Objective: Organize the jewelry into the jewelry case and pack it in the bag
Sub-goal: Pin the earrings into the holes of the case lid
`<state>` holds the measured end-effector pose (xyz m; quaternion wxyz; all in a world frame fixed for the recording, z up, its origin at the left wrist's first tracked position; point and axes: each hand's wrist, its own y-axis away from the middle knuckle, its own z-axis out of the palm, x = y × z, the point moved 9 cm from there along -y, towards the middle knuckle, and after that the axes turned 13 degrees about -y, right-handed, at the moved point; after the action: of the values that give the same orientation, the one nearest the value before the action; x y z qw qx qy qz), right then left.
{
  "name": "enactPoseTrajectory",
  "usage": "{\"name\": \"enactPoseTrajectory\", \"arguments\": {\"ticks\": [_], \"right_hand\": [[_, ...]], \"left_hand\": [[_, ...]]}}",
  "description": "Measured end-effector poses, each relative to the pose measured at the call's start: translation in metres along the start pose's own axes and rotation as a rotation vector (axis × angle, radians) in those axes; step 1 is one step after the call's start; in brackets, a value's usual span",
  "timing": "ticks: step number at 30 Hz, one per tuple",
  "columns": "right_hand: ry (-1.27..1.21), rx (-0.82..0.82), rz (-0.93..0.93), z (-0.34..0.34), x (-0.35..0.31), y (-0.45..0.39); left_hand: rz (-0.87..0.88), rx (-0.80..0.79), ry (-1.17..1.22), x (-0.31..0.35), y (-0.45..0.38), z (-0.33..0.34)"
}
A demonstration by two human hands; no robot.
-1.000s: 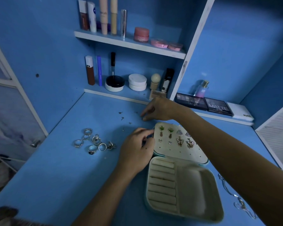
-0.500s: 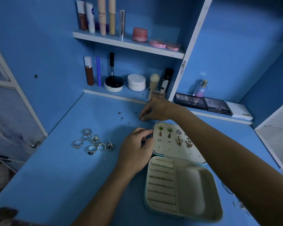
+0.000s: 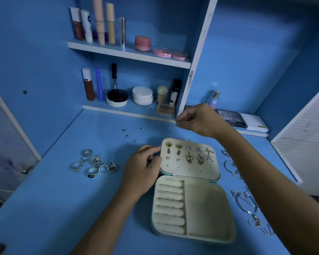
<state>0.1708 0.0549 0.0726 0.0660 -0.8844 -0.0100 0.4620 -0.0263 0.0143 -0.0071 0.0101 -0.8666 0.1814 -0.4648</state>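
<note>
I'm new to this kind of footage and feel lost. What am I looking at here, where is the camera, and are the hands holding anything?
No machine here: a camera worn on a person's head looks down at their two bare hands. On the blue desk lies an open pale green jewelry case, earrings pinned on its lid panel. Loose silver rings lie left of it, thin silver chains right. The left hand grips the lid's edge. The right hand hovers above the desk, fingertips pinched; anything held is too small to see.
</note>
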Motion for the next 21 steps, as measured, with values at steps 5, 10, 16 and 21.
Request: {"name": "enactPoseTrajectory", "arguments": {"ticks": [5, 10, 16, 21], "right_hand": [[-0.126, 0.182, 0.022, -0.041, 0.018, 0.049], [-0.188, 0.289, 0.067, -0.059, 0.036, 0.098], [-0.229, 0.36, 0.1, -0.058, 0.057, 0.138], [-0.217, 0.375, 0.06, -0.048, 0.059, 0.152]], "left_hand": [[-0.005, -0.01, -0.002, -0.001, 0.0, 0.001], [0.001, -0.034, -0.006, 0.0, 0.002, 0.003], [0.009, -0.013, -0.007, 0.0, 0.003, 0.002], [0.03, -0.017, -0.018, -0.001, 0.003, 0.001]]}}
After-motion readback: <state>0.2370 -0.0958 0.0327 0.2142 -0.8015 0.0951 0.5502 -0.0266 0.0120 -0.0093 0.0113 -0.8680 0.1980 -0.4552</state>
